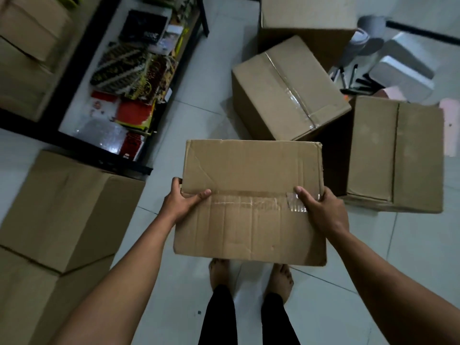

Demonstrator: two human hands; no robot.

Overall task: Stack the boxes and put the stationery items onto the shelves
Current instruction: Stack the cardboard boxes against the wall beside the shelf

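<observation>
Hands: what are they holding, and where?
A brown cardboard box, gripped by left hand and right hand at its opposite side edges.

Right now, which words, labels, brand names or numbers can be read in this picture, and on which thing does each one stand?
No text can be read.
Brown cardboard box held by the left hand and right hand: plain, only clear tape.
Taped brown box on the floor: no print visible.
Black packet and red packets on the white shelf: printed marks, too blurred to read.

Brown cardboard box (249, 195) (clear tape), black shelf frame (104, 155), pale tiled floor (199, 115), red packets (133, 113).
</observation>
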